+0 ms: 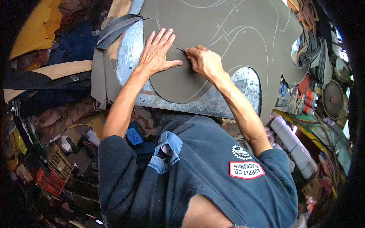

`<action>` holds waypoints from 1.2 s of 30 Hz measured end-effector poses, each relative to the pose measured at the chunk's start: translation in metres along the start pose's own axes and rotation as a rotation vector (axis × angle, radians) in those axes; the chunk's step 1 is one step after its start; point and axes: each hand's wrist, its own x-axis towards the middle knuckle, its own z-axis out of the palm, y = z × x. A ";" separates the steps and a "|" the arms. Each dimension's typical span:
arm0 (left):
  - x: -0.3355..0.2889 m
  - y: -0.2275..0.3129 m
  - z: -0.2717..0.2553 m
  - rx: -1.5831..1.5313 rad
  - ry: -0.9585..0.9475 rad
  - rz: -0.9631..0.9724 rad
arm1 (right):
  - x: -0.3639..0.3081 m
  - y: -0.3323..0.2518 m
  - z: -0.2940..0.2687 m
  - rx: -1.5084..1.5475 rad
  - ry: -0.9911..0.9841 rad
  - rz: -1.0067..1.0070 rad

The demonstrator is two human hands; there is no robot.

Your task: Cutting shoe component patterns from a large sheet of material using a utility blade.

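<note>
A large grey-green sheet, drawn over with white curved and straight lines, lies on a metal-topped table. My left hand rests flat on it, fingers spread and thumb pointing right. Just to the right, my right hand is closed round a thin dark pointed tool; its tip meets the sheet by a white line, and most of it is hidden in the fingers. Below my right wrist, a curved cut-out in the sheet bares the scuffed metal.
Dark strips hang over the table's left edge. More curved strips are piled at the right, near a round fan and small tools. A pale roll leans at the lower right. Plastic baskets and scraps crowd the lower left.
</note>
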 end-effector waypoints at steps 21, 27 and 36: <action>0.027 0.074 0.027 -0.031 0.026 -0.299 | 0.004 0.058 -0.029 -0.015 -0.111 -0.176; 0.027 0.076 0.024 -0.023 -0.011 -0.304 | 0.013 0.080 -0.043 -0.021 -0.120 -0.245; 0.037 0.086 0.032 -0.080 0.037 -0.326 | 0.027 0.091 -0.059 -0.099 -0.258 -0.265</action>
